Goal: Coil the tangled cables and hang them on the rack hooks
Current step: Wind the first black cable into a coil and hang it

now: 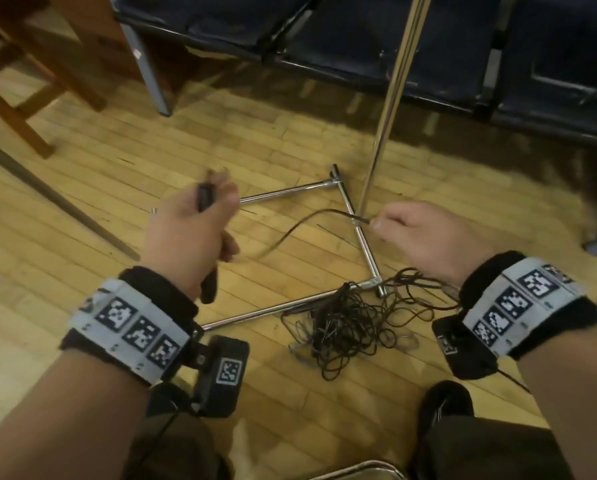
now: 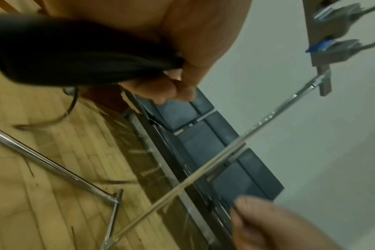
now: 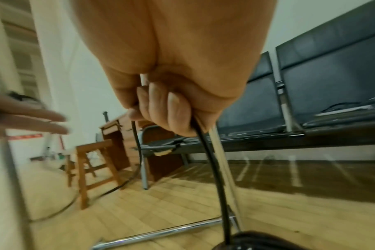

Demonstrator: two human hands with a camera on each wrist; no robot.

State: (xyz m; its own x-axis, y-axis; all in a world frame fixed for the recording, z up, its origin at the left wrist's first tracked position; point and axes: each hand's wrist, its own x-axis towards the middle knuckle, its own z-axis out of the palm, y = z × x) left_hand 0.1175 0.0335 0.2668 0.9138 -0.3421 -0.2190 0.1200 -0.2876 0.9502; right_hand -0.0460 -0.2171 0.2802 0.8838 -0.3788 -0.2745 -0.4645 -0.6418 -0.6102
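Note:
A tangle of thin black cables [image 1: 352,320] lies on the wooden floor by the chrome rack base [image 1: 366,244]. My left hand [image 1: 193,226] grips a bundle of black cable coils [image 2: 79,55], with a plug end [image 1: 204,197] sticking up above the fist. My right hand [image 1: 418,233] pinches one black cable [image 3: 212,169] between thumb and fingers; that cable [image 1: 300,226] sags across to the left hand. The rack's upright chrome pole [image 1: 390,98] rises between the hands, and hooks [image 2: 340,50] show at its top in the left wrist view.
A row of dark blue bench seats [image 1: 376,39] stands behind the rack. Wooden furniture legs [image 1: 16,109] are at the far left, a wooden stool [image 3: 94,169] and desk further left. My knees and a shoe [image 1: 446,403] are at the bottom edge.

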